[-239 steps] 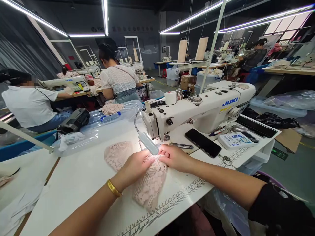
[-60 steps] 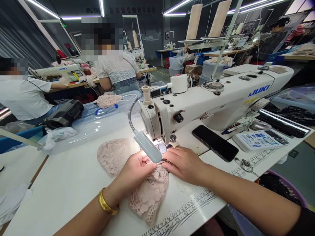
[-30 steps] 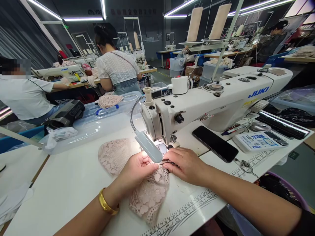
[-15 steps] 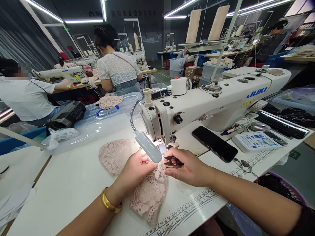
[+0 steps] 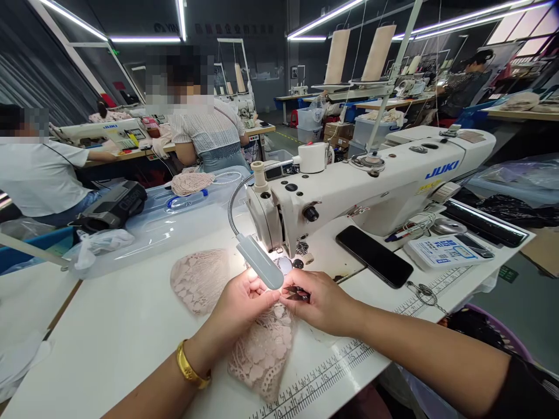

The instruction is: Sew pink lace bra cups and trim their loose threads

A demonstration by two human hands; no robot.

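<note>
A pink lace piece (image 5: 262,349) lies on the white table (image 5: 122,326) in front of a white JUKI sewing machine (image 5: 371,186). My left hand (image 5: 238,311), with a gold bracelet at the wrist, pinches the lace's upper edge just under the grey gooseneck lamp (image 5: 261,269). My right hand (image 5: 321,302) grips small dark thread snips (image 5: 297,293), their tips pointing at the lace edge between both hands. A second lace cup (image 5: 198,279) lies to the left, joined to the first.
A black phone (image 5: 373,256), a control panel (image 5: 441,251) and loose scissors (image 5: 421,294) lie to the right. A clear plastic bin (image 5: 174,215) with a black device (image 5: 116,206) stands behind. A ruler strip (image 5: 323,378) runs along the table's edge. Other people sew at the far tables.
My right hand has picked up the snips and brought them against the lace edge. Half a second ago they were raised slightly; now they are lower and closer to my left fingers.
</note>
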